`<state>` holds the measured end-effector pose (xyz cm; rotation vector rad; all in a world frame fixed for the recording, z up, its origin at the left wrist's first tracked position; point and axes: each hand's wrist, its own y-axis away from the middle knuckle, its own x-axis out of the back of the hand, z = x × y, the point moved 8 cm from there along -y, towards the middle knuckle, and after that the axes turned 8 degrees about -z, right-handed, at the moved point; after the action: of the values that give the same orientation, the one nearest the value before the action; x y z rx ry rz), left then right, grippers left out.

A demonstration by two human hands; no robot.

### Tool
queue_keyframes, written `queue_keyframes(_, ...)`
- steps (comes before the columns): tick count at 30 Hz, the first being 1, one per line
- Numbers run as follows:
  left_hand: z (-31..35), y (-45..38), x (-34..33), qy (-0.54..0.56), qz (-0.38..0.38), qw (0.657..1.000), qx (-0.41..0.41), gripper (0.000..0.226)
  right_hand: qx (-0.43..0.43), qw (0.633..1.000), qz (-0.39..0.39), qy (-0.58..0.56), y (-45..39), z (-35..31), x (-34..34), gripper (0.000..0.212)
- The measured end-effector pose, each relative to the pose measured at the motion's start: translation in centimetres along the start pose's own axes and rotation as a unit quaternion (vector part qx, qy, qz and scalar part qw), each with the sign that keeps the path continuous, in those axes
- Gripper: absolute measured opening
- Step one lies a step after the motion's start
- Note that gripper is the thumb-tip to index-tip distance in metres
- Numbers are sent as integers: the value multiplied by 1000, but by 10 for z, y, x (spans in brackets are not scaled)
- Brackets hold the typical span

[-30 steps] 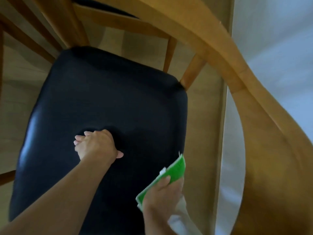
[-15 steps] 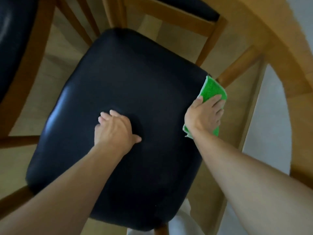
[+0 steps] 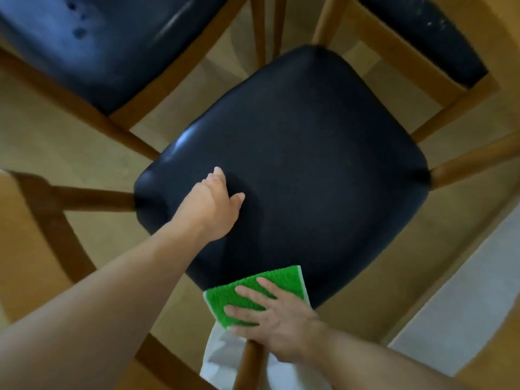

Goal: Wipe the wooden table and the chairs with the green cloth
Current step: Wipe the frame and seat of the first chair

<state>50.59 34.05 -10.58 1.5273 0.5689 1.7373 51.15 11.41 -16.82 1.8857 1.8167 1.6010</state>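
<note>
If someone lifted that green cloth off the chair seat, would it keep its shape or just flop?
Probably flop: the green cloth looks like soft, fuzzy terry and bends over the seat edge under the right hand. It seems thin, so likely light. Its nap probably grips rather than slides.

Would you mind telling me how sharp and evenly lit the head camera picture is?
Head view: soft throughout, with motion blur strongest on the wooden frame at the left edge; wide-angle bending of the chair legs; a pale sheen on the black seat near its left corner; the green cloth and right hand read clearest.
</note>
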Motion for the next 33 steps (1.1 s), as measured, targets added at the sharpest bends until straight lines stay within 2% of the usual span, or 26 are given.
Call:
queue_keyframes(3, -4, -2, -18, -30, -35, 999, 13, 70, 28, 998, -14, 59, 5, 14, -4, 63)
queue_keyframes(6, -3, -11, -32, -48, -43, 998, 0, 67, 45, 995, 22, 92, -1, 33, 10, 60)
queue_keyframes(8, -7, -16, -35, -66, -38, 997, 2, 67, -36, 985, 113, 124, -4, 66, 36, 55)
queue_keyframes(10, -18, -18, -33, -73, -30, 997, 16, 65, -191, 951, 229, 86, 11, 119, 76, 56)
queue_keyframes(13, -39, -16, -18, -43, 0, 998, 38, 56, -334, 906, 256, -44, 29, 175, 87, 60)
queue_keyframes(15, -49, -16, -11, -29, -3, 998, 55, 58, -370, 893, 250, -61, 25, 163, 77, 62)
queue_keyframes(17, -55, -16, -10, -12, -11, 997, 72, 61, -315, 921, 225, -39, 12, 117, 62, 65)
queue_keyframes(20, -57, -16, -11, 11, -32, 996, 78, 61, -130, 978, 152, 62, 5, 45, 27, 68)
queue_keyframes(22, -59, -16, -9, 25, -40, 995, 83, 61, -48, 983, 125, 124, 10, 26, 8, 67)
queue_keyframes(24, -54, -15, -5, 14, -46, 996, 76, 63, -8, 983, 108, 147, 7, 23, 3, 60)
queue_keyframes(26, -44, -13, -7, -3, -43, 998, 52, 63, 15, 980, 135, 146, -6, 26, 16, 51)
queue_keyframes(29, -41, -11, -18, 1, -61, 998, 27, 70, -20, 970, 229, 84, -34, 42, 66, 47)
queue_keyframes(31, -45, -10, -19, 25, -59, 997, 37, 75, -131, 951, 279, 29, -56, 77, 111, 66)
queue_keyframes(32, -41, -13, -16, 43, -41, 998, 29, 75, -199, 938, 284, 19, -67, 100, 132, 82)
queue_keyframes(33, -38, -20, -11, 66, 9, 998, 25, 75, -248, 927, 282, 9, -78, 114, 154, 89)
